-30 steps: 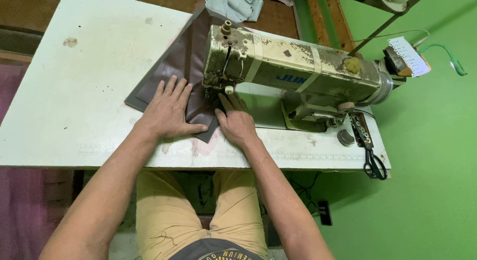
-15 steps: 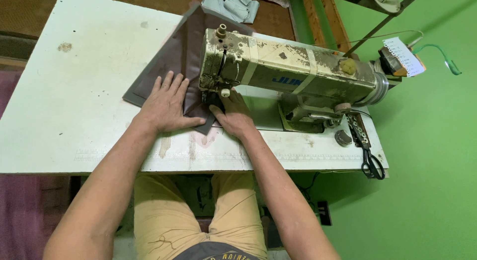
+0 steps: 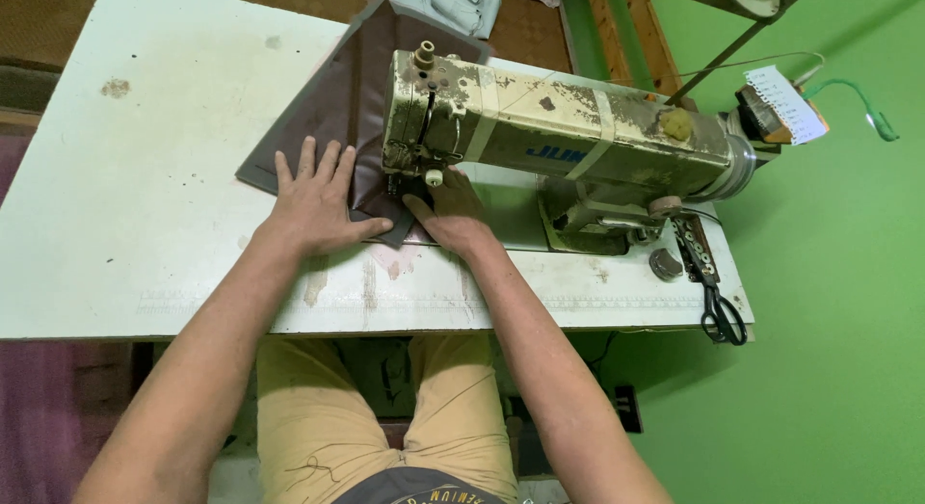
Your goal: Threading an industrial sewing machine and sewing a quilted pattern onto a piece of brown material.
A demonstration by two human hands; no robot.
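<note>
We press left hand (image 3: 313,203) flat, fingers spread, on brown cloth (image 3: 332,109); right hand (image 3: 451,210) flat by needle (image 3: 393,188); most cloth already beyond machine (image 3: 564,138); near corner left.

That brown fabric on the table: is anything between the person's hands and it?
Nothing visible. The left hand lies flat on the brown fabric, and the right hand presses it beside the needle of the sewing machine.
</note>
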